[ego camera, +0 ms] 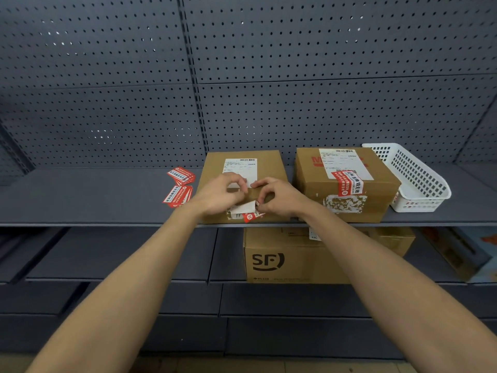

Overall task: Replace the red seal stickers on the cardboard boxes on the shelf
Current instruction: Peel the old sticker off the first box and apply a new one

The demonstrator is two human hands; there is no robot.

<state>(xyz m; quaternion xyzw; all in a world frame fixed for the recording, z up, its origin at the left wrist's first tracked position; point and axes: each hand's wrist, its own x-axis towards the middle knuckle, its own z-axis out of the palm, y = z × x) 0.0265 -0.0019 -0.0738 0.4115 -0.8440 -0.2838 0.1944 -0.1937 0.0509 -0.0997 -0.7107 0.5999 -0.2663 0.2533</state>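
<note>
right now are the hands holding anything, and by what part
The right hand pinches the peeled-up edge of the red seal sticker on the left box; the left hand presses on the box top.

looks like a parcel depot or shop stockroom, not a home. dark grey metal shelving (80,195) with a perforated pegboard back panel (295,49), retail gondola type, more grey shelf tiers below. sealed cardboard boxes (347,184) on the shelf carry white shipping labels (344,162) with barcodes. a bigger carton with a printed "sf" courier logo (269,261) sits on the lower shelf. a loose stack of red seal stickers (180,188) lies on the shelf at left, a white plastic mesh basket (419,179) at right. floor barely visible at the bottom edge.
</note>
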